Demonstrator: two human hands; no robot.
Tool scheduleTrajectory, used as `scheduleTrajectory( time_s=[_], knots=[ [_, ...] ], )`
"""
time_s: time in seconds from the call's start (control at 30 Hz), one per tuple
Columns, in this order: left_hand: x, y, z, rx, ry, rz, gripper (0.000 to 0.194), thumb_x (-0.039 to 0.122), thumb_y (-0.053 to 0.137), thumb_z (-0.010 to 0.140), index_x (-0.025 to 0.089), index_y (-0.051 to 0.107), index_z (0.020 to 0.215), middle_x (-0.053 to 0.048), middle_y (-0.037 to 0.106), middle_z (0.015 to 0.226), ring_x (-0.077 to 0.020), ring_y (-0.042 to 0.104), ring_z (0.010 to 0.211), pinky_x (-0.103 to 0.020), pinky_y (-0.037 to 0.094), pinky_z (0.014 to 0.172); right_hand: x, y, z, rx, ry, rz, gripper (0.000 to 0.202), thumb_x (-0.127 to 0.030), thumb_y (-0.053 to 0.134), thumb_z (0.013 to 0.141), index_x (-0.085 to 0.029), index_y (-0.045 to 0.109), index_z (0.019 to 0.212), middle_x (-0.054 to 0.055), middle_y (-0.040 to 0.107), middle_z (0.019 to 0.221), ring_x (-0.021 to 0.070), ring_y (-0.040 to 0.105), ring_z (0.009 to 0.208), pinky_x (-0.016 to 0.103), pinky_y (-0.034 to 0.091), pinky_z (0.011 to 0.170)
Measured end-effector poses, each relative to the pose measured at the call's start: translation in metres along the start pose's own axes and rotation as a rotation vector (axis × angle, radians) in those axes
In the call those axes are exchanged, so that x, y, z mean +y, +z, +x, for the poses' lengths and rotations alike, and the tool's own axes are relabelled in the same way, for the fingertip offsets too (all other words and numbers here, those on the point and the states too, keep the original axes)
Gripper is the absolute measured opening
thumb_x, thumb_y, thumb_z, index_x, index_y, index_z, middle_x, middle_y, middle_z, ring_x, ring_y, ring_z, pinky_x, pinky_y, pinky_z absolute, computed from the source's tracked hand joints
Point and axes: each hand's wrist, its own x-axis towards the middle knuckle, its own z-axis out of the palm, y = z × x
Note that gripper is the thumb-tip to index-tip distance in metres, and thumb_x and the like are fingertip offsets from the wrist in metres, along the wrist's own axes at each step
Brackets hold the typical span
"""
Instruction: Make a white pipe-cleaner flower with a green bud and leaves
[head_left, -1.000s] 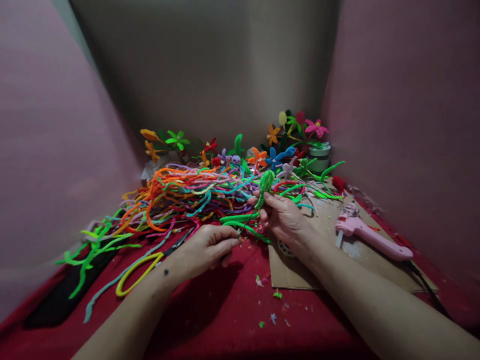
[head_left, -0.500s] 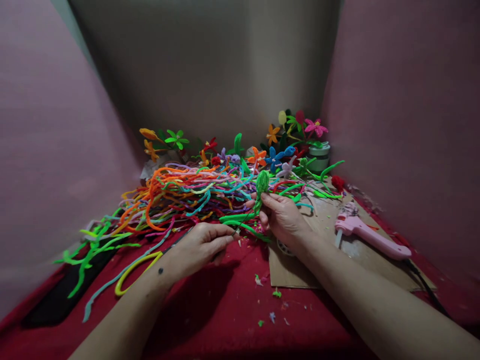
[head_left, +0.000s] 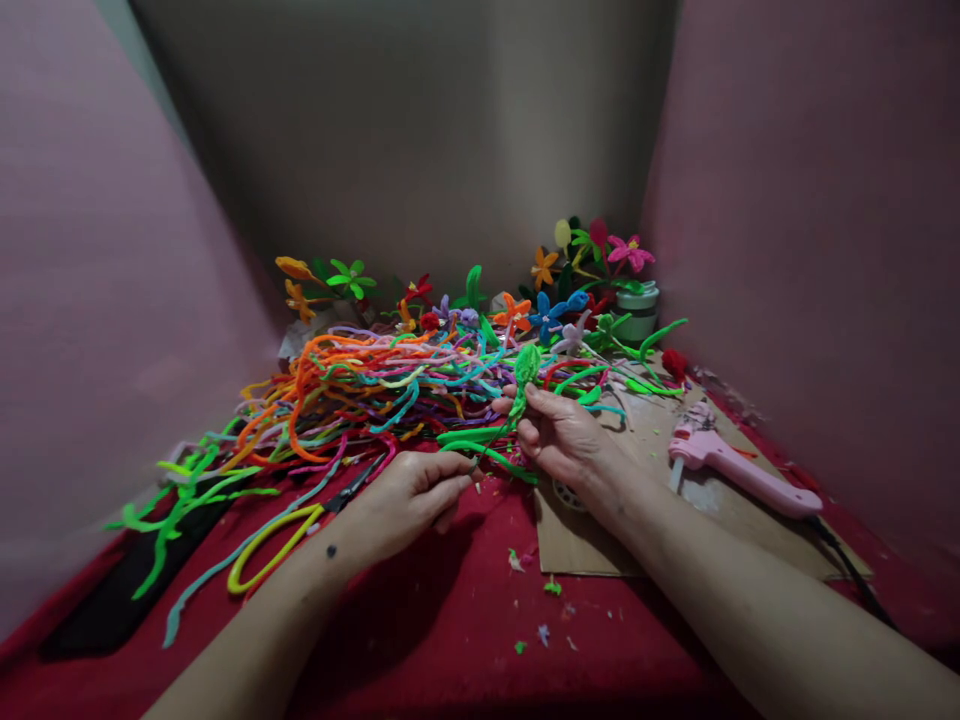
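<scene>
A green fuzzy bud (head_left: 527,366) stood upright above the middle of the surface (head_left: 465,650), which was covered in red cloth. The right hand (head_left: 564,432) had hold of it at its narrow base, thumb and forefinger pinched together and the other fingers loosely curled. From that base a thin, dark stem (head_left: 492,441) slanted down towards the near left, and the left hand (head_left: 416,505) held its lower end between closed thumb and forefinger, the remaining fingers folded beneath.

Just behind both hands, a tangled heap of coloured fuzzy stems (head_left: 405,375) spread across the far half of the surface. Scissors (head_left: 322,512) with yellow handles lay by the left forearm, partly hidden by it. Towards the left edge, bright green strands (head_left: 161,525) trailed over a flat black object (head_left: 112,612).

On the right, a sheet of cardboard (head_left: 592,550) lay partly under the right forearm, and a pink glue gun (head_left: 739,475) rested on it, its cord running towards the near right corner. Along the far edge were fuzzy flowers, among them a blue one (head_left: 547,315) and a pink one (head_left: 631,253), near a pale green jar (head_left: 636,315) at the far right corner. Small green scraps (head_left: 553,588) were scattered between the hands and the near edge.
</scene>
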Motion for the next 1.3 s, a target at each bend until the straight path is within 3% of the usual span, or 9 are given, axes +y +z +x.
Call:
scheduleTrajectory(
  time_s=[0.3, 0.5, 0.57, 0.7, 0.87, 1.03, 1.3],
  knots=[
    [-0.001, 0.021, 0.005, 0.002, 0.09, 0.003, 0.03, 0.036, 0.037, 0.088, 0.016, 0.057, 0.079, 0.002, 0.053, 0.055, -0.0066, 0.041, 0.044, -0.018, 0.031, 0.044, 0.0, 0.005, -0.005, 0.066, 0.02, 0.057, 0.011, -0.021, 0.053, 0.082, -0.016, 0.057, 0.073, 0.003, 0.07, 0.066, 0.0073, 0.048, 0.035, 0.017, 0.035, 0.032],
    [0.004, 0.024, 0.008, -0.093, -0.033, -0.206, 0.031, 0.038, 0.036, 0.087, 0.016, 0.055, 0.099, 0.004, 0.052, 0.056, -0.0059, 0.036, 0.039, -0.017, 0.027, 0.039, 0.003, 0.005, -0.004, 0.047, 0.006, 0.055, 0.009, -0.025, 0.06, 0.077, -0.016, 0.059, 0.076, 0.003, 0.07, 0.067, 0.0071, 0.047, 0.036, 0.018, 0.037, 0.033],
    [0.001, 0.025, 0.01, -0.052, -0.007, -0.153, 0.031, 0.037, 0.035, 0.088, 0.016, 0.056, 0.098, 0.003, 0.052, 0.056, -0.0066, 0.038, 0.04, -0.018, 0.029, 0.041, 0.003, 0.005, -0.003, 0.033, 0.006, 0.052, 0.01, -0.025, 0.06, 0.077, -0.016, 0.06, 0.077, 0.003, 0.07, 0.067, 0.0072, 0.048, 0.037, 0.018, 0.038, 0.034],
    [-0.005, 0.028, 0.011, 0.179, 0.174, 0.156, 0.025, 0.028, 0.041, 0.085, 0.018, 0.062, 0.096, 0.0, 0.056, 0.062, -0.0097, 0.046, 0.053, -0.021, 0.036, 0.053, 0.004, 0.004, -0.004, 0.003, 0.022, 0.029, 0.012, -0.026, 0.057, 0.079, -0.015, 0.061, 0.082, 0.005, 0.071, 0.07, 0.0074, 0.048, 0.037, 0.018, 0.037, 0.034],
    [-0.001, 0.027, 0.009, 0.072, 0.081, 0.018, 0.033, 0.034, 0.035, 0.089, 0.017, 0.06, 0.102, 0.003, 0.052, 0.054, -0.0085, 0.042, 0.043, -0.02, 0.033, 0.045, 0.005, 0.006, -0.006, -0.021, 0.021, 0.012, 0.012, -0.025, 0.056, 0.08, -0.014, 0.061, 0.078, 0.006, 0.071, 0.074, 0.0069, 0.048, 0.037, 0.018, 0.039, 0.035],
    [-0.002, 0.026, 0.011, 0.179, 0.164, 0.135, 0.031, 0.033, 0.039, 0.088, 0.016, 0.063, 0.097, 0.002, 0.051, 0.056, -0.0085, 0.043, 0.049, -0.02, 0.034, 0.051, 0.008, 0.007, -0.008, -0.06, 0.015, 0.002, 0.013, -0.022, 0.053, 0.082, -0.013, 0.061, 0.08, 0.006, 0.07, 0.073, 0.0068, 0.049, 0.039, 0.018, 0.039, 0.037],
    [-0.008, 0.03, 0.012, 0.245, 0.276, 0.308, 0.021, 0.02, 0.039, 0.086, 0.016, 0.06, 0.087, 0.002, 0.051, 0.063, -0.0083, 0.041, 0.053, -0.02, 0.034, 0.054, 0.007, 0.009, -0.009, -0.068, 0.033, 0.04, 0.013, -0.02, 0.055, 0.081, -0.014, 0.057, 0.07, 0.004, 0.066, 0.061, 0.0082, 0.051, 0.038, 0.018, 0.04, 0.037]
  ],
)
